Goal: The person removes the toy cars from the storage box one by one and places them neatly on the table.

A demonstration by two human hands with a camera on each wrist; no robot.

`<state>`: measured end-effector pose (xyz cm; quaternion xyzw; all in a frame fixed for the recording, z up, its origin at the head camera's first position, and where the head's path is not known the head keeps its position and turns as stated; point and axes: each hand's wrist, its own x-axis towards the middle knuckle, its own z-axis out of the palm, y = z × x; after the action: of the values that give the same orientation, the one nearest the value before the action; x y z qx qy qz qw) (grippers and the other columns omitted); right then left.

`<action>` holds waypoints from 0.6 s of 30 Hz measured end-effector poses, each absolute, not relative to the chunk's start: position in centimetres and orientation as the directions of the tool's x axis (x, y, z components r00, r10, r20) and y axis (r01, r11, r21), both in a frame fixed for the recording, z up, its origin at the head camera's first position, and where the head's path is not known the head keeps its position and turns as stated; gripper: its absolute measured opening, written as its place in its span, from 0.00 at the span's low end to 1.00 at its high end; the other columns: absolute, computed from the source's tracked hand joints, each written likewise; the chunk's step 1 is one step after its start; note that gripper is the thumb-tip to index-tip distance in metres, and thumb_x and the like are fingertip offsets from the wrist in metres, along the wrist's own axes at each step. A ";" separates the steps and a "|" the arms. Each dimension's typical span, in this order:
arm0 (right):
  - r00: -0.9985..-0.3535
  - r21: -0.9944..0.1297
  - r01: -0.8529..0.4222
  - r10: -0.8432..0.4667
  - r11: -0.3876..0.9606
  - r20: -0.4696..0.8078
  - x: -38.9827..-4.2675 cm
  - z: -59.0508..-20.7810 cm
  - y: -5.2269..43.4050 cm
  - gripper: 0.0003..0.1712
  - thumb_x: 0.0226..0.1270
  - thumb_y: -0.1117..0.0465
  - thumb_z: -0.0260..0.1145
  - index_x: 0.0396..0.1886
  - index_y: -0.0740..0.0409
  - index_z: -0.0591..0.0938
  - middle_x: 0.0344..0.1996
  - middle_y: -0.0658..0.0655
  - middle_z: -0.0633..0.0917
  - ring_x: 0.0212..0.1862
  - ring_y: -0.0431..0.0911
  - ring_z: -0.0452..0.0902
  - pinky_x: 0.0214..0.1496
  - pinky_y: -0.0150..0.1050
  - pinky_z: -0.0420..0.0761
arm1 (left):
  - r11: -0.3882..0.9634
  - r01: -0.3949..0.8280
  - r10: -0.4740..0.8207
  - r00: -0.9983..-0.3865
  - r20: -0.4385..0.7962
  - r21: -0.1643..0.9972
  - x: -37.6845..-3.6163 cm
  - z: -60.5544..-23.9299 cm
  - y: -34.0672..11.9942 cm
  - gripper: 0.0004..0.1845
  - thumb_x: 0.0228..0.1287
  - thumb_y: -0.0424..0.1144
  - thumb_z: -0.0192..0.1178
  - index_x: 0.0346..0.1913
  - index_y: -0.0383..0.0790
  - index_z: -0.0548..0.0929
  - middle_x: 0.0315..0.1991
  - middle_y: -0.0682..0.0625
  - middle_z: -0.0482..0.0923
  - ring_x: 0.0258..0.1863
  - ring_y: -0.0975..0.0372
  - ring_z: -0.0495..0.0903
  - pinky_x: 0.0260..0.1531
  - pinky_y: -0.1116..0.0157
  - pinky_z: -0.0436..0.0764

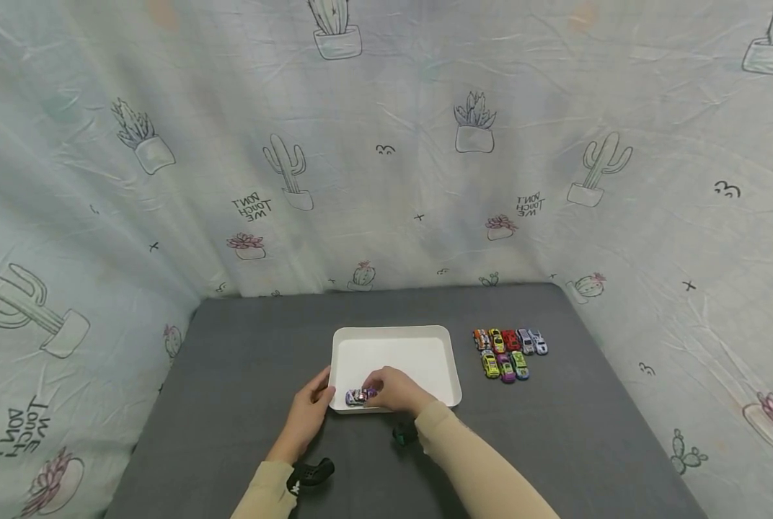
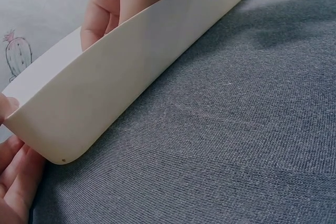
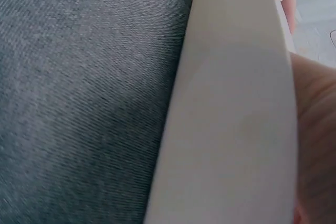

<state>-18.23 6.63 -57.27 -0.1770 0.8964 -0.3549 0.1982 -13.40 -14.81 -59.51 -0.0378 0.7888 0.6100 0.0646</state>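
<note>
A shallow white rectangular tray [image 1: 399,353] lies on the grey cloth. My left hand [image 1: 310,411] grips its near left corner; in the left wrist view, the thumb [image 2: 7,105] lies at the rim and the fingers [image 2: 23,179] rest against the outer wall. Inside the tray, by the near wall, is a small white and purple toy car [image 1: 355,397]. My right hand [image 1: 396,390] reaches over the near rim with fingertips lowered, pinching a purplish toy car [image 1: 371,393] right beside it. The tray wall hides those fingertips in both wrist views.
Right of the tray, several toy cars [image 1: 511,340] stand in two rows, in orange, yellow, red, silver, green and purple. A patterned curtain [image 1: 386,180] hangs behind the grey table [image 1: 263,346]. Dark wrist-worn devices [image 1: 314,472] sit below both hands.
</note>
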 end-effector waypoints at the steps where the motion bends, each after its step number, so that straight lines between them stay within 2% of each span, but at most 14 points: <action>1: -0.861 -0.708 -0.177 -0.456 0.683 -0.224 -18.2 -57.3 6.6 0.14 0.51 0.57 0.78 0.38 0.50 0.87 0.30 0.43 0.80 0.36 0.38 0.73 0.45 0.39 0.76 | 0.252 -0.139 0.019 -0.989 -0.149 0.958 -13.4 -59.5 -14.8 0.27 0.73 0.39 0.55 0.72 0.49 0.66 0.65 0.44 0.71 0.62 0.54 0.71 0.60 0.51 0.70; 11: -0.908 -0.719 -0.125 -0.371 0.683 -0.194 -17.6 -56.7 7.5 0.16 0.56 0.54 0.74 0.43 0.52 0.86 0.34 0.45 0.79 0.38 0.40 0.74 0.44 0.40 0.76 | 0.262 -0.171 0.006 -0.984 -0.179 0.950 -13.5 -59.2 -14.8 0.27 0.73 0.39 0.55 0.72 0.50 0.66 0.65 0.44 0.70 0.61 0.54 0.72 0.59 0.51 0.70; 18: -0.948 -0.723 -0.150 -0.306 0.674 -0.089 -17.3 -55.1 10.3 0.15 0.61 0.53 0.71 0.46 0.51 0.85 0.35 0.46 0.78 0.35 0.40 0.72 0.35 0.36 0.74 | 0.272 -0.191 -0.004 -0.980 -0.198 0.943 -13.8 -59.0 -14.9 0.27 0.73 0.39 0.54 0.73 0.50 0.65 0.65 0.45 0.70 0.61 0.55 0.72 0.59 0.52 0.70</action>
<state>-17.34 10.27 -55.12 -0.1253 0.9094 -0.3835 0.1015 -13.79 -14.90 -59.00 -0.0615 0.7936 0.6002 0.0780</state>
